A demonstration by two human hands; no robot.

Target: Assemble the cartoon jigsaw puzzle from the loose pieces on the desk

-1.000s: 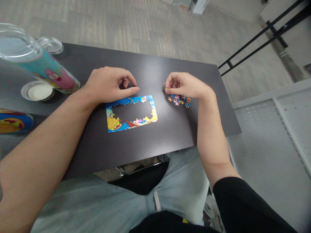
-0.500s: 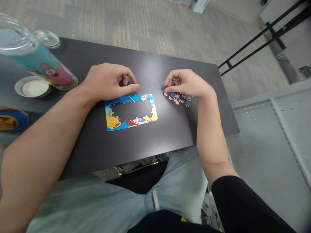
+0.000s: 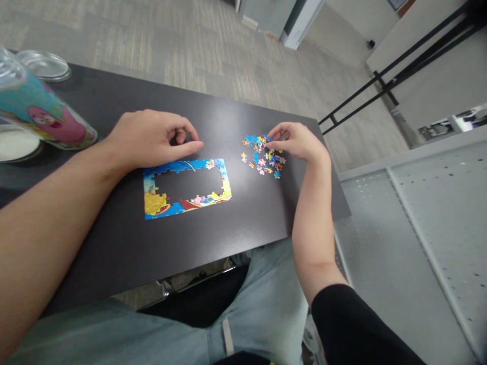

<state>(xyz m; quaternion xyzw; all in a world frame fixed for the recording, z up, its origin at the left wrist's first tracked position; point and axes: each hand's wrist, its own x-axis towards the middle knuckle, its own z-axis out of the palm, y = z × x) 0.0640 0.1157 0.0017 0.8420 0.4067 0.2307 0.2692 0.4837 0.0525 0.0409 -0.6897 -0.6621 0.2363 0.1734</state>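
Observation:
A jigsaw puzzle border (image 3: 152, 205), joined into a rectangle with a bare middle, lies on the dark table. My left hand (image 3: 152, 137) rests just beyond its upper left edge, fingers curled and thumb apart from them, with nothing visible between. Right of the border, loose puzzle pieces (image 3: 262, 163) in blue, pink and yellow are spread in a small heap. My right hand (image 3: 299, 142) is at the heap's right side, thumb and forefinger slightly apart among the pieces. Its other fingers are partly hidden.
At the left stands a tall printed canister (image 3: 57, 119) with a pink cartoon figure. A clear lid (image 3: 44, 65) lies behind it and a round white-lined lid (image 3: 17, 143) beside it. The dark table (image 3: 198, 233) ends near my lap; a perforated grey panel (image 3: 380, 253) is at the right.
My right hand has shifted off the heap to its right side, uncovering more pieces, which look more spread out. The view has swung right; my left hand keeps its pose by the border.

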